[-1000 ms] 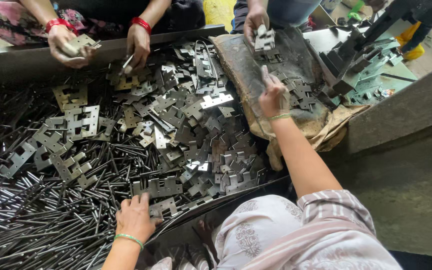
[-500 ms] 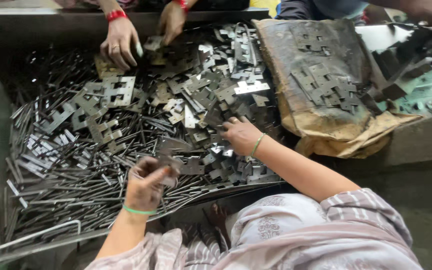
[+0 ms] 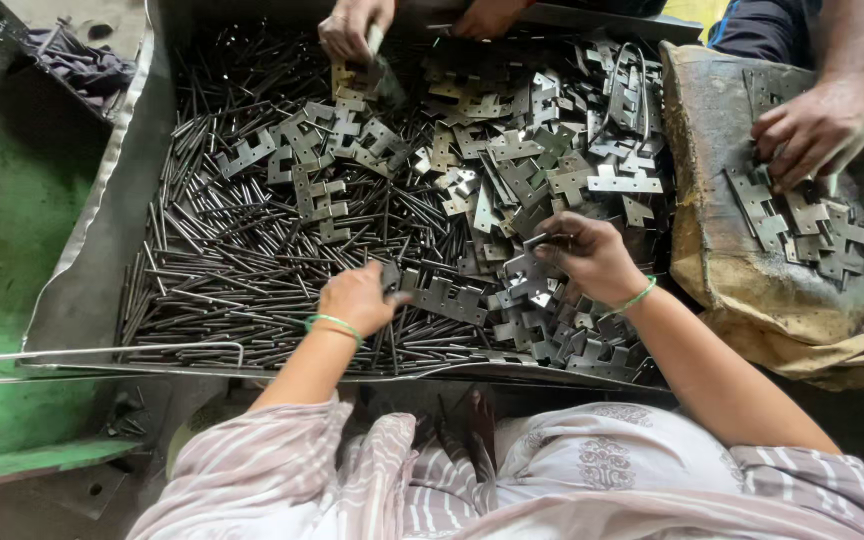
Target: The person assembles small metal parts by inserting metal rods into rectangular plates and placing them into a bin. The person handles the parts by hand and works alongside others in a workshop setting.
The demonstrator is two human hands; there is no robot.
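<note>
- Nearest the camera is the person's lap in a striped, pale garment (image 3: 552, 480), pressed up to the front edge of a wide metal tray (image 3: 82, 300).
- The left hand (image 3: 357, 298), a green bangle at its wrist, rests on the heap with fingers curled down; it pinches the end of a flat notched metal plate (image 3: 447, 298) that lies just to its right.
- Under and left of that hand lies a thick bed of thin dark metal pins (image 3: 222, 270), mostly pointing sideways.
- The right hand (image 3: 592, 255), also with a green bangle, is closed over a small plate (image 3: 550, 240) held at its fingertips, above the pile of plates (image 3: 532, 180) filling the tray's right half.
- To the right, just beside the tray, a worn brown sack (image 3: 742, 290) carries a few more plates; another person's hand (image 3: 817, 130) presses on them, fingers spread.
- At the tray's far edge, another person's hand (image 3: 352, 25) grips a plate; a further hand beside it is only partly in view.
- Left of the tray is a green floor (image 3: 12, 200).
</note>
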